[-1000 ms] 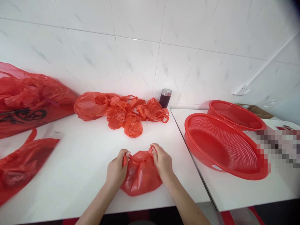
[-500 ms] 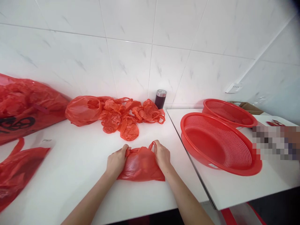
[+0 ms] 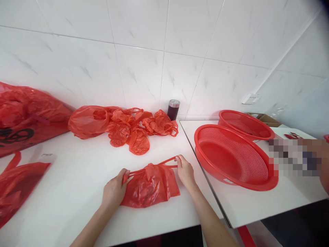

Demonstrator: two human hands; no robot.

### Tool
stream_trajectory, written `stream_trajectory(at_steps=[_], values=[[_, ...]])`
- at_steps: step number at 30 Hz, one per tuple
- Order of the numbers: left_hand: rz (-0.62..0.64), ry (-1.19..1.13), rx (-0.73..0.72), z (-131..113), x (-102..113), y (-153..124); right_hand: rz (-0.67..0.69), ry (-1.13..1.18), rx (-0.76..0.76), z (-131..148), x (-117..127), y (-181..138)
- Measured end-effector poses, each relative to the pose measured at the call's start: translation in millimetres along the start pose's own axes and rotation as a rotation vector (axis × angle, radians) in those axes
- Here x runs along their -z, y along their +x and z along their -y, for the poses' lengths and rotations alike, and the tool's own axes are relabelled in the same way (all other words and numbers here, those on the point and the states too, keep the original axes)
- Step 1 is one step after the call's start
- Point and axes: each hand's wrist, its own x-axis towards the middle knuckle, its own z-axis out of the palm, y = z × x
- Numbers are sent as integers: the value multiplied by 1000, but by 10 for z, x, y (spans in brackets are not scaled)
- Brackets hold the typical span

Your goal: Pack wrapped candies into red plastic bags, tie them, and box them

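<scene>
A red plastic bag [image 3: 151, 187] lies on the white table between my hands, its handles stretched out to both sides. My left hand [image 3: 114, 188] is closed around the handle on the left. On the right, the fingers of my right hand [image 3: 185, 170] pinch the other handle, pulled taut. The bag's body looks crumpled and fairly flat, and I cannot make out whether anything is inside. Behind it, a row of crumpled red plastic bags [image 3: 120, 125] sits toward the wall.
A dark cup with a silver lid [image 3: 173, 109] stands by the wall. Two red perforated baskets, a near one [image 3: 218, 161] and a far one [image 3: 244, 121], sit on the right-hand table. Large red bags [image 3: 28, 120] fill the left side. A person's arm shows at far right.
My hands have moved apart, drawing the bag's handles out sideways. The bag has turned slightly and now looks flatter and more creased.
</scene>
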Motion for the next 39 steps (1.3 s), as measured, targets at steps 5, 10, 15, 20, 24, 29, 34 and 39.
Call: stream_trajectory(at_steps=[5,10,15,20,24,29,34,39], values=[[113,-355,42,222,263,-108,42,235,23,-3,-12,13],[-285,-352,-69,22,462,-65,86,481,-7,119,51,46],[-270,-189,-421,-554,253,-26,240,811,5,384,244,8],[98,-316,-231,-563,388,-88,180,869,-17,269,378,-55],[8,-560,-127,-106,841,-224,124,812,-115,-80,329,-51],[-274,-416,131,542,1318,-358,204,657,-182,-263,141,-94],[-740,2,165,614,1399,-403,246,601,-135,-165,73,-125],[-392,-89,-160,360,783,-225,270,539,-71,30,301,-331]])
